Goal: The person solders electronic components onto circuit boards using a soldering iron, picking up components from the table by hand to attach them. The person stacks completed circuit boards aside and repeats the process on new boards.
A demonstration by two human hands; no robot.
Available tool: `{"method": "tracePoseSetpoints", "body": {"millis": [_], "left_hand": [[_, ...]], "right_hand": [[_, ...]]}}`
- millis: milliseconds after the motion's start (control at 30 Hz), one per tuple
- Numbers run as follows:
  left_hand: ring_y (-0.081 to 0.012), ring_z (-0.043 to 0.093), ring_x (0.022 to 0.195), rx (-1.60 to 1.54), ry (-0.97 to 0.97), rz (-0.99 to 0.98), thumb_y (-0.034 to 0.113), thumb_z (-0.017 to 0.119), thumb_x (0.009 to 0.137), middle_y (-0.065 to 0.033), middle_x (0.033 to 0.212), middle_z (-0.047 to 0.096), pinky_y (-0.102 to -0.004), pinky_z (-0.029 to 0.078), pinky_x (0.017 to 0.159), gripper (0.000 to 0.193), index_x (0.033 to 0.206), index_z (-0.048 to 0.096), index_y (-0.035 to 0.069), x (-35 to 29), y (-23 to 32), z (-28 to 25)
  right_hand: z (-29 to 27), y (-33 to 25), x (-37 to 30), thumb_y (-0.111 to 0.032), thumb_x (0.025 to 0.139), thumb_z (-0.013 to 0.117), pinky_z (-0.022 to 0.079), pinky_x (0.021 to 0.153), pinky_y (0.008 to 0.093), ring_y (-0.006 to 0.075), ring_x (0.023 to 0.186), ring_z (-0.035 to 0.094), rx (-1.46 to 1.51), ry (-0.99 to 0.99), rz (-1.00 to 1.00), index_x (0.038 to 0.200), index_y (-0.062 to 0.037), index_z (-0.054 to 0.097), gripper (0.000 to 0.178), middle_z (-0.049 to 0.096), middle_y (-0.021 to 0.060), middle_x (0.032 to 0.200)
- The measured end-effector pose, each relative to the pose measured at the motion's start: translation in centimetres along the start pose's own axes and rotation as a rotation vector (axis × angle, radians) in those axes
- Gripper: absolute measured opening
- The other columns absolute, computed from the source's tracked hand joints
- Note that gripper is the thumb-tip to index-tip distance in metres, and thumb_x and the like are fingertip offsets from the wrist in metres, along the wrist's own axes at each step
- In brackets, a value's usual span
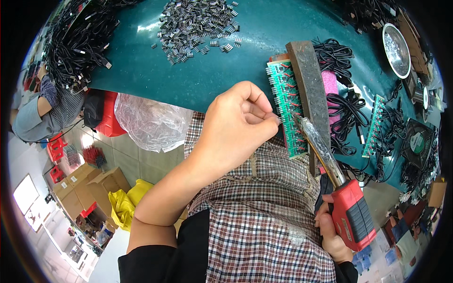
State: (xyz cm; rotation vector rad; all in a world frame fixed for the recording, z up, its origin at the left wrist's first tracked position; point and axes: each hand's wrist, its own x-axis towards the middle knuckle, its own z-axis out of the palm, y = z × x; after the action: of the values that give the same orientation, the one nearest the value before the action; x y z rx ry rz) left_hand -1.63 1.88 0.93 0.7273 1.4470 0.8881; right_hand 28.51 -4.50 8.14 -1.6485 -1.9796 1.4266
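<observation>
Head | left hand (233,123): fingertips pinched together beside green circuit board (289,106) | right hand (332,234): clamped on red soldering gun (353,214)

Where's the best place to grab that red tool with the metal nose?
Probably the red tool's chunky handle, coming from the near side, where the right hand holds it. The handle is wide and lies nearest; the thin metal nose slants away toward the green board.
</observation>
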Motion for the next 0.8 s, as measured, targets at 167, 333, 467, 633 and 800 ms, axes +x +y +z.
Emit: {"method": "tracePoseSetpoints", "body": {"millis": [167, 333, 467, 633, 800], "left_hand": [[-0.0138, 0.074, 0.085, 0.006, -0.003, 0.004, -0.005, 0.073, 0.087, -0.0134, 0.094, 0.075, -0.0252, 0.058, 0.075, 0.022, 0.097, 0.054, 0.002, 0.0, 0.1, 0.0], [-0.0080, 0.069, 0.080, 0.019, -0.003, 0.036, -0.004, 0.074, 0.087, -0.0090, 0.089, 0.072, -0.0213, 0.053, 0.068, 0.023, 0.096, 0.054, 0.003, 0.2, -0.1, 0.3], [-0.0035, 0.063, 0.074, 0.013, 0.024, 0.065, -0.004, 0.075, 0.087, -0.0037, 0.085, 0.068, -0.0193, 0.048, 0.063, 0.024, 0.094, 0.053, 0.004, 0.1, -0.3, 0.7], [-0.0028, 0.061, 0.072, 0.041, 0.036, 0.074, -0.003, 0.075, 0.086, -0.0022, 0.083, 0.066, -0.0190, 0.047, 0.062, 0.025, 0.093, 0.053, 0.005, 0.3, -0.4, 0.7], [-0.0025, 0.060, 0.072, 0.043, 0.034, 0.075, -0.004, 0.075, 0.085, -0.0020, 0.083, 0.066, -0.0190, 0.046, 0.062, 0.025, 0.093, 0.053, 0.005, 0.4, -0.3, 0.7]], "right_hand": [[0.0, 0.2, -0.1, -0.002, 0.073, 0.077, 0.055, 0.061, 0.0362, 0.0271, 0.066, 0.069, 0.015, -0.009, 0.009, 0.098, -0.0027, 0.072, 0.026, 0.067, 0.0095, 0.080], [0.2, 0.4, -0.3, -0.009, 0.077, 0.080, 0.054, 0.060, 0.0370, 0.0276, 0.066, 0.068, -0.002, 0.011, -0.008, 0.098, -0.0042, 0.072, 0.023, 0.068, 0.0095, 0.081], [0.1, 0.6, -0.5, -0.010, 0.076, 0.081, 0.055, 0.061, 0.0383, 0.0297, 0.067, 0.069, -0.022, -0.022, 0.011, 0.099, -0.0048, 0.072, 0.026, 0.069, 0.0106, 0.083], [0.0, 0.9, -0.4, -0.007, 0.071, 0.081, 0.055, 0.061, 0.0393, 0.0319, 0.068, 0.068, -0.024, -0.045, -0.002, 0.101, -0.0039, 0.072, 0.032, 0.069, 0.0126, 0.086], [0.2, 1.1, -0.2, -0.006, 0.069, 0.081, 0.055, 0.061, 0.0395, 0.0320, 0.068, 0.068, -0.003, -0.045, -0.021, 0.102, -0.0027, 0.071, 0.034, 0.068, 0.0128, 0.086]]}}
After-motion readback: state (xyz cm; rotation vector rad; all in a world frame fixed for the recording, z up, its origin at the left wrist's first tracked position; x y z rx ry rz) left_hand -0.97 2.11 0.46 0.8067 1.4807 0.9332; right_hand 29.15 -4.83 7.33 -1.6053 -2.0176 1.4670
